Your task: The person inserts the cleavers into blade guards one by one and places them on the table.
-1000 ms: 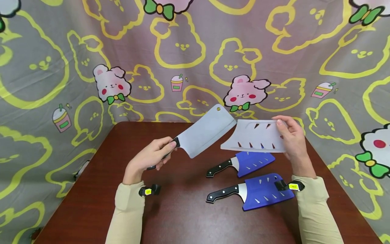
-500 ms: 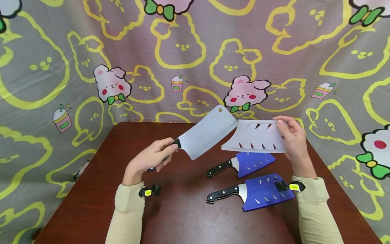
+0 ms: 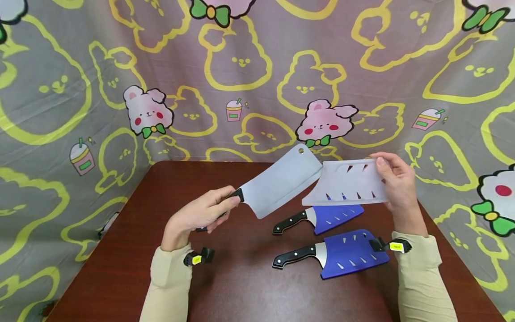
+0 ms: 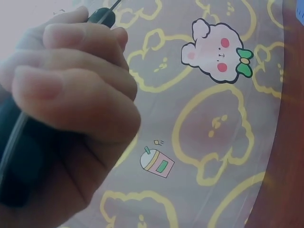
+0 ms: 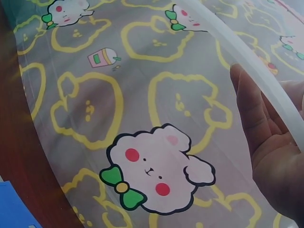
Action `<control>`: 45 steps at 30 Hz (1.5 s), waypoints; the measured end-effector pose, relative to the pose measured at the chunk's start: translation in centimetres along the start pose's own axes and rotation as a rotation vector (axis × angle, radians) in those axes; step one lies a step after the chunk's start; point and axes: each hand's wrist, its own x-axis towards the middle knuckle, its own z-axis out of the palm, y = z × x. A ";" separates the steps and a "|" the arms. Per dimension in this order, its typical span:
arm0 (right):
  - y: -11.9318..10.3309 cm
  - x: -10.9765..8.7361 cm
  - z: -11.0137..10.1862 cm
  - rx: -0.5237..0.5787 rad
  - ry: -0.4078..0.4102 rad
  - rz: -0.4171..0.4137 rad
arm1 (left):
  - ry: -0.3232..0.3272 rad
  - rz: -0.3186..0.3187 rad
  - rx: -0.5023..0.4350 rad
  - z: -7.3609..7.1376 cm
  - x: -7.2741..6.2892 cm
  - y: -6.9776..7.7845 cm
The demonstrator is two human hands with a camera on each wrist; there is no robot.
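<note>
In the head view my left hand point(image 3: 203, 210) grips a cleaver point(image 3: 281, 181) by its black handle, the broad blade tilted up to the right. The left wrist view shows the fingers point(image 4: 80, 95) curled round that dark handle point(image 4: 16, 152). My right hand point(image 3: 398, 185) pinches the right end of a white slotted blade sheath point(image 3: 350, 181), thumb in front. The blade's far corner meets or overlaps the sheath's upper left corner; whether they touch I cannot tell. Edge-on in the right wrist view, the white sheath point(image 5: 247, 57) runs past the palm.
Two cleavers in blue slotted sheaths lie on the dark red table point(image 3: 237, 290): a rear sheathed cleaver point(image 3: 338, 218), partly behind the white sheath, and a front sheathed cleaver point(image 3: 354, 254). Their black handles point left. A patterned curtain point(image 3: 257, 80) surrounds the table's back and sides.
Both hands have shifted slightly right and a little down, carrying the bare cleaver and the white sheath along. The sheathed cleavers on the table have stayed put.
</note>
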 end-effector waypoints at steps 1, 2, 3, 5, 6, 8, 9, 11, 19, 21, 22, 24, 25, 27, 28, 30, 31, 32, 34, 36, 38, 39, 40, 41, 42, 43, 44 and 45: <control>0.0 0.0 -0.1 -0.002 -0.002 0.000 | -0.011 -0.005 -0.002 0.1 0.0 0.0; 0.0 0.0 -0.2 -0.006 0.000 -0.001 | -0.023 -0.007 0.000 0.1 0.0 0.0; -0.1 0.0 -0.3 -0.012 0.001 -0.003 | -0.039 -0.009 0.002 0.2 0.1 0.1; -0.3 -0.1 -0.6 -0.029 -0.006 -0.007 | -0.074 -0.013 0.016 0.4 0.2 0.1; -0.4 -0.2 -0.7 -0.028 -0.019 -0.010 | -0.092 -0.014 0.023 0.4 0.2 0.2; -0.6 -0.3 -0.9 -0.031 -0.052 -0.025 | -0.124 -0.010 0.043 0.5 0.3 0.2; -0.7 -0.4 -1.0 -0.030 -0.081 -0.035 | -0.142 -0.010 0.053 0.5 0.3 0.2; -0.8 -0.4 -1.0 -0.032 -0.141 -0.052 | -0.174 -0.014 0.067 0.6 0.2 0.1; -0.7 -0.5 -0.8 -0.071 -0.194 -0.073 | -0.177 0.013 0.112 0.8 0.3 0.1; -0.7 -0.5 -0.8 -0.044 -0.174 -0.079 | -0.155 0.031 0.137 0.9 0.5 0.3; -0.7 -0.5 -0.7 -0.029 -0.171 -0.081 | -0.142 0.036 0.149 1.0 0.6 0.3; -0.7 -0.4 -0.6 -0.018 -0.172 -0.081 | -0.120 0.042 0.167 1.2 0.8 0.5; -0.7 -0.4 -0.4 -0.016 -0.176 -0.080 | -0.109 0.042 0.172 1.2 0.9 0.6; -0.7 -0.3 -0.2 -0.009 -0.191 -0.077 | -0.090 0.040 0.183 1.4 0.9 0.7; -0.6 -0.3 -0.1 -0.010 -0.197 -0.072 | -0.084 0.040 0.188 1.5 0.9 0.8; -0.5 -0.4 0.1 -0.006 -0.205 -0.067 | -0.076 0.038 0.198 1.6 0.9 0.8; -0.4 -0.4 0.2 -0.002 -0.207 -0.068 | -0.072 0.036 0.204 1.6 0.9 0.8; -0.4 -0.4 0.2 0.008 -0.209 -0.066 | -0.071 0.036 0.208 1.7 0.9 0.8; -0.2 -0.4 0.3 0.014 -0.205 -0.065 | -0.066 0.036 0.219 1.7 0.9 0.8; -0.1 -0.5 0.4 0.022 -0.200 -0.067 | -0.059 0.037 0.228 1.7 0.9 0.8; -0.1 -0.5 0.4 0.024 -0.193 -0.071 | -0.051 0.040 0.230 1.7 0.8 0.9; -0.1 -0.5 0.4 0.019 -0.188 -0.071 | -0.047 0.040 0.231 1.6 0.8 0.9; -0.1 -0.5 0.4 0.014 -0.183 -0.071 | -0.045 0.040 0.229 1.6 0.8 0.9; -0.1 -0.5 0.4 0.012 -0.180 -0.073 | -0.044 0.043 0.228 1.6 0.8 0.9; -0.1 -0.4 0.5 0.018 -0.182 -0.075 | -0.044 0.045 0.225 1.6 0.8 1.0; -0.2 -0.4 0.5 0.010 -0.177 -0.078 | -0.042 0.048 0.224 1.6 0.8 1.0; -0.2 -0.4 0.5 0.008 -0.175 -0.078 | -0.042 0.050 0.224 1.6 0.8 1.1; -0.2 -0.4 0.5 0.001 -0.173 -0.080 | -0.042 0.053 0.223 1.6 0.8 1.1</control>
